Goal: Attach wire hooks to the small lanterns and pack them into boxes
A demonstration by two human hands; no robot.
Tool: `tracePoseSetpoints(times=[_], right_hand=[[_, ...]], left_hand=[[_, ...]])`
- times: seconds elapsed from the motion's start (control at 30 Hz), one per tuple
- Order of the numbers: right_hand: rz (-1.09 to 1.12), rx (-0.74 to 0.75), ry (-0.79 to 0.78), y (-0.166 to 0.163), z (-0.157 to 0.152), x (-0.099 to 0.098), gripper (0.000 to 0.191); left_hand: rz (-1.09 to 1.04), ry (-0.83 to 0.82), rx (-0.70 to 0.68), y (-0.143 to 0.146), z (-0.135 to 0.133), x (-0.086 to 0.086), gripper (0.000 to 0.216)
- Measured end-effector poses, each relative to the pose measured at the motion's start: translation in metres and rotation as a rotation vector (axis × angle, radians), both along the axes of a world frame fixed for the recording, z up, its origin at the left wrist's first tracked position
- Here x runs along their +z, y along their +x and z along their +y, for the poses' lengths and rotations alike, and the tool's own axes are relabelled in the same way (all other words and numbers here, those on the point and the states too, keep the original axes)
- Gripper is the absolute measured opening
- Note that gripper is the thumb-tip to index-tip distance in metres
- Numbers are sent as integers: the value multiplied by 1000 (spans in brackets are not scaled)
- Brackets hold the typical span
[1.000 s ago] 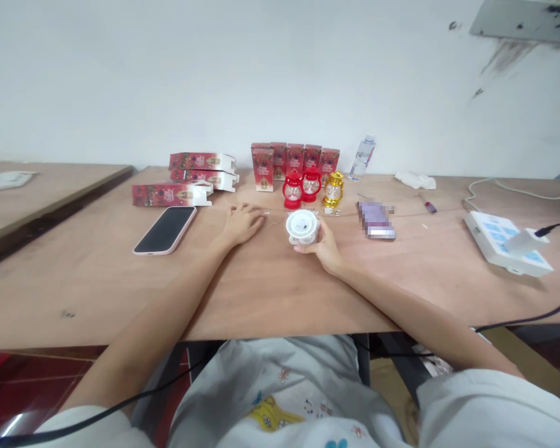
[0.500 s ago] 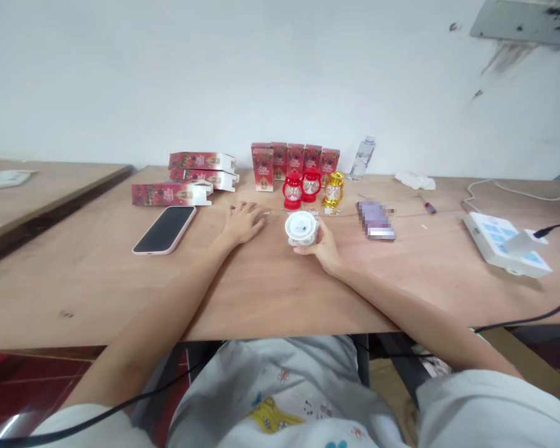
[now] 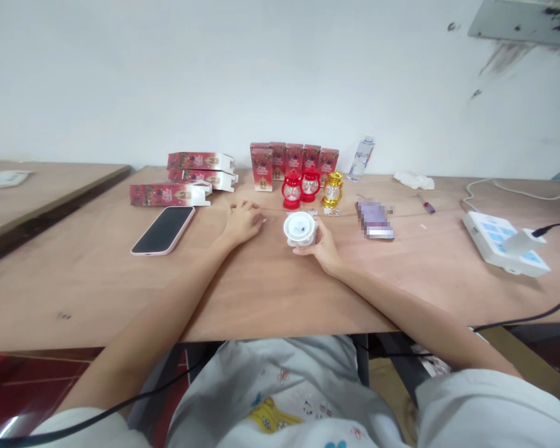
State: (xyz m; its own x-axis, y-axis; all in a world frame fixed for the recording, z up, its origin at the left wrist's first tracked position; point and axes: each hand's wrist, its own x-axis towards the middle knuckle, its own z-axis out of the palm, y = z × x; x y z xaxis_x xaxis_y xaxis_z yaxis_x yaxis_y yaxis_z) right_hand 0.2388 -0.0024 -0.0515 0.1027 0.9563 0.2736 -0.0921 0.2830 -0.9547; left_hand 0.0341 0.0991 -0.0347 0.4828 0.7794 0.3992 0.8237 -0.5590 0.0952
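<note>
My right hand (image 3: 321, 244) grips a small white lantern (image 3: 300, 228), tipped so its round underside faces me. My left hand (image 3: 242, 222) rests palm down on the wooden table (image 3: 261, 280), fingers curled over tiny parts near a thin wire; what they touch is too small to name. Behind them stand two red lanterns (image 3: 300, 185) and one gold lantern (image 3: 333, 189). Several upright red boxes (image 3: 293, 160) line the wall side.
A pink-cased phone (image 3: 163, 229) lies left of my left hand. Flat red boxes (image 3: 186, 178) are stacked at back left. A blurred purple object (image 3: 375, 219), a screwdriver (image 3: 424, 203), a water bottle (image 3: 363, 157) and a white power strip (image 3: 506, 243) with cables sit to the right.
The white lantern in my right hand has drifted slightly left and up. My left hand's fingers have curled in a little on the table.
</note>
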Motion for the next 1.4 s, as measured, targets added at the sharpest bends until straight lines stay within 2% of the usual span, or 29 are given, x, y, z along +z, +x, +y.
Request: tracePoseSetpoints(times=[0.13,0.37,0.7,0.8,0.9,1.0,1.07,1.23,1.4], right_hand=[[2,-3,-4,0,-1,1,64],[-25,3,4,1,0,-1,64],[-27,3,11,1,1,-2,62],[-36,6,11,1,1,-2,63],[-36,6,21,1,0,-2,63],[-30,1,34,0,0,-1,62],[-38,-15,36,0,0,-1,60],[-48,-72,53,0,0,2,56],[-62,-91,64,1,-1,3,55]], left_hand=[[58,-17,-43,3,-2,4,29],[151,-3,-15,6,-7,5,39],[113,30,29,6,-3,6,19],[30,81,-8,4,-10,15,17],[-188,189,-62,7,-27,33,19],[-392,284,-208,14,-52,50,21],[-445,317,-298,19,-66,56,21],[-349,309,-482,29,-74,50,23],[-302,390,-441,30,-69,37,24]])
